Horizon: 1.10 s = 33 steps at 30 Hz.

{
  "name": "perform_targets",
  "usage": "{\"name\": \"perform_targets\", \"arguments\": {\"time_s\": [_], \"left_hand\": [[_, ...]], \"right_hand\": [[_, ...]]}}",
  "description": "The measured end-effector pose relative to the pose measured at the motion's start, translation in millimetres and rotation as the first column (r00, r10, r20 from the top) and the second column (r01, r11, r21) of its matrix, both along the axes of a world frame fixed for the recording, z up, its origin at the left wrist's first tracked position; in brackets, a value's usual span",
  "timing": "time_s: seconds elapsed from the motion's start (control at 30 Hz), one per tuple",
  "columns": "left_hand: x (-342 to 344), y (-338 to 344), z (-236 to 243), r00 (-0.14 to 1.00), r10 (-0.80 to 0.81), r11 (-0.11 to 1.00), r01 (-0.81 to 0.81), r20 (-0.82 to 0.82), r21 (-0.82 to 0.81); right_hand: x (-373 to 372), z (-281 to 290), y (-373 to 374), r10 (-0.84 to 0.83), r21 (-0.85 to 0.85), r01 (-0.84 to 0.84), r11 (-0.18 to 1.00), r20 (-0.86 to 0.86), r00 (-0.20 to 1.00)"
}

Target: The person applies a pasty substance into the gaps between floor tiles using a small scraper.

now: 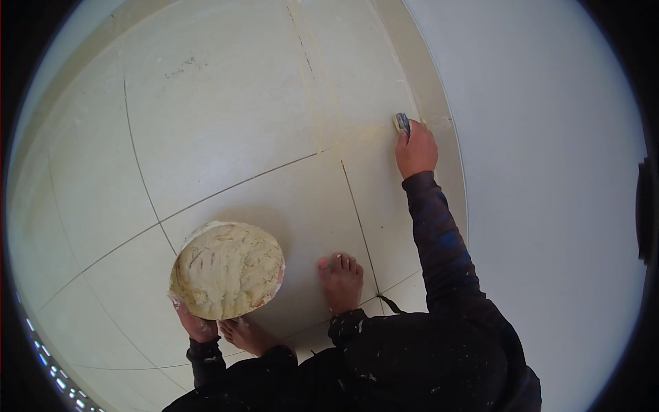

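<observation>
In right hand, small tool.

I'm looking down on a floor of large, pale cream tiles, crossed by thin dark joints that my lens bends. Yellowish smears and a few dark specks mark it. To my right, a beige skirting meets a plain, pale grey wall. The light is soft; small bright patches dot the lower-left rim, too distorted for me to identify.
</observation>
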<state>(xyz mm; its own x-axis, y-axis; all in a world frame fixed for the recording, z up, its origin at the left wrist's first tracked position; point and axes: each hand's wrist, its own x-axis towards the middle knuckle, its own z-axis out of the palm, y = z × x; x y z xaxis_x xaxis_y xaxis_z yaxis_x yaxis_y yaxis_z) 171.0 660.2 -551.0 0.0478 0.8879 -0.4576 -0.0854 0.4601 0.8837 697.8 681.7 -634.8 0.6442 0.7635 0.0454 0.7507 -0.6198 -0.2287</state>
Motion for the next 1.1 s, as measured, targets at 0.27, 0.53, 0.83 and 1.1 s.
{"name": "perform_targets", "arguments": {"time_s": [0.27, 0.53, 0.83, 1.1], "left_hand": [[-15, -8, -6, 0.996, 0.071, 0.997, -0.069, 0.045, -0.047], [6, 0, 12, 0.999, 0.033, 0.999, -0.033, -0.027, 0.0], [-6, -2, 6, 0.996, 0.005, 0.999, -0.009, -0.085, -0.054], [-3, 1, 13, 0.999, 0.014, 1.0, -0.014, -0.03, -0.022]], "right_hand": [[-118, 16, -9, 0.36, 0.234, -0.306, 0.923, -0.243, 0.9], [-53, 19, -9, 0.22, 0.376, -0.088, 0.922, -0.323, 0.92], [-116, 25, -5, 0.448, 0.309, -0.355, 0.882, -0.321, 0.834], [-19, 24, 86, 0.371, 0.406, -0.164, 0.899, -0.506, 0.779]]}}
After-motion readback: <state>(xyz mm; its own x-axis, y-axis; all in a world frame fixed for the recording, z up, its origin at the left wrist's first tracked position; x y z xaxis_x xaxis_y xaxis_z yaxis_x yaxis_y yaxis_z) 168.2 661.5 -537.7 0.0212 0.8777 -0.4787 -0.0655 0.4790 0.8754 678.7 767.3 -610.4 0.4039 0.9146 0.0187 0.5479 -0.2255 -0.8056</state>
